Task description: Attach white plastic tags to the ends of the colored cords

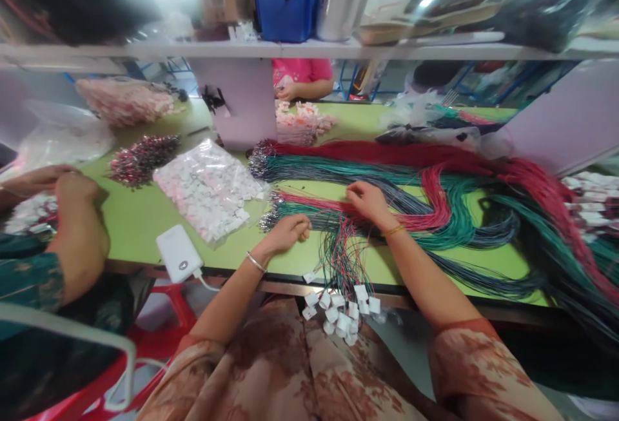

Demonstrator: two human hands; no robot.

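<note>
My left hand [289,233] is closed with the fingers curled, beside the metal-tipped ends of a wire bundle [271,211]. Whatever it pinches is too small to make out. Over the red wires [319,202], my right hand [368,203] is also closed, thumb and fingertips together; what lies between them is hidden. Green wires [464,205] and dark grey wires [411,200] run alongside the red ones. Between my hands, thin red and green wires [344,250] hang over the table's front edge, ending in several white connectors [342,321] near my lap.
A clear bag of white connectors [207,189] lies left of my left hand, with a white power bank [178,253] and its cable in front. A co-worker's hands [68,179] are at far left. A shelf [309,50] crosses above the green table [130,227]; another person sits opposite.
</note>
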